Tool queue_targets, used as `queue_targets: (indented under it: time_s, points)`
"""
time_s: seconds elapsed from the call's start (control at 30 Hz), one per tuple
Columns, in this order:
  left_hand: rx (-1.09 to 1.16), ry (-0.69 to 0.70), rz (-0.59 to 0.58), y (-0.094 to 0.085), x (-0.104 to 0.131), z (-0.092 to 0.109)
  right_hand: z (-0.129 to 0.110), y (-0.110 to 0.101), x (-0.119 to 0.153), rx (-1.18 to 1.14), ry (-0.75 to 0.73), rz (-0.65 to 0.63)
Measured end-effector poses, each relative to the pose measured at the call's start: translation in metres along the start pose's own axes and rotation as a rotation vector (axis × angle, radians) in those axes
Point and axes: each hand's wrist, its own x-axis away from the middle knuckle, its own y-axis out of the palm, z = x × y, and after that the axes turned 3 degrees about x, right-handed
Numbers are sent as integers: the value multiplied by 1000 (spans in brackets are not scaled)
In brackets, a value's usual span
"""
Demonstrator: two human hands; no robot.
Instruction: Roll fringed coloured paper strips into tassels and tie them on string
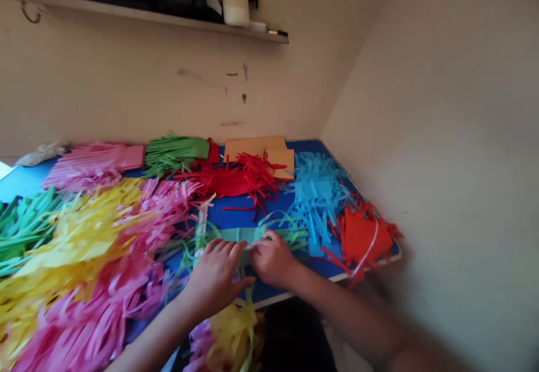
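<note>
A sheet of light green tissue paper (240, 235) with fringed ends lies across the blue table in front of me. My left hand (219, 274) rests over its near edge, fingers stretched forward and thumb held apart. Close beside it, my right hand (273, 257) is closed in a pinch on the same paper; the exact pinch point is partly hidden. The fingertips of both hands nearly meet. Below my hands hangs a bunch of yellow fringed paper (233, 333) with some purple strips.
Yellow fringe (84, 248) and pink fringe (96, 321) pile up at left. Red fringe (236, 178), light blue fringe (318, 189) and orange-red paper (364, 234) lie behind and right. A loaded shelf (147, 13) juts from the wall above. The blue table (227, 209) meets a right wall.
</note>
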Motion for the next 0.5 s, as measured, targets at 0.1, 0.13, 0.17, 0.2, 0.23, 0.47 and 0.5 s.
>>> queue_targets:
  time_s: [0.1,0.13,0.17,0.2,0.23,0.47,0.5]
  points:
    - [78,-155,-51,25,-10,-11,7,0,2,-25,59,-18]
    - [98,-171,-56,29,-10,-20,10,-1,1,-47,99,-14]
    - [115,-172,-61,31,-9,-30,12,-2,0,-63,148,-12]
    - [129,-163,-68,31,-9,-41,14,-3,-3,-70,199,-14]
    - [141,-155,-78,30,-11,-50,15,-4,-6,-69,253,-17]
    - [129,-285,-146,21,-38,-74,14,-1,-27,139,489,58]
    - [105,-313,-149,21,-40,-73,15,1,-28,158,501,64]
